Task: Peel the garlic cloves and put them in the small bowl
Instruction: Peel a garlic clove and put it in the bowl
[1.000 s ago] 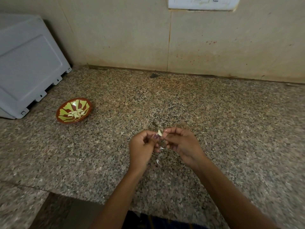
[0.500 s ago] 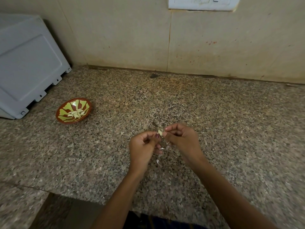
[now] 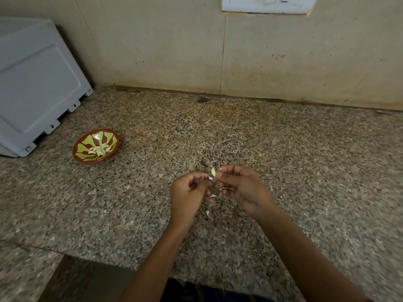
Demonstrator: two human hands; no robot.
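Observation:
My right hand (image 3: 243, 188) pinches a pale garlic clove (image 3: 213, 171) between thumb and forefinger, above the granite counter (image 3: 283, 153). My left hand (image 3: 187, 196), just left of it, pinches a strip of white skin (image 3: 210, 178) that hangs from the clove's lower end. Loose bits of skin (image 3: 209, 211) lie on the counter under and between the hands. The small bowl (image 3: 79, 157), red-brown with green leaf shapes, sits far to the left and holds several peeled cloves (image 3: 99, 149).
A grey appliance (image 3: 32, 83) stands at the back left, close to the bowl. The tiled wall (image 3: 196, 51) runs along the counter's back, with a white switch plate (image 3: 268, 5) at the top. The counter's front edge has a step at lower left.
The hands have drawn slightly apart, with a strip of skin now pulled off the clove's lower end by the left hand. The clove shows more bare surface.

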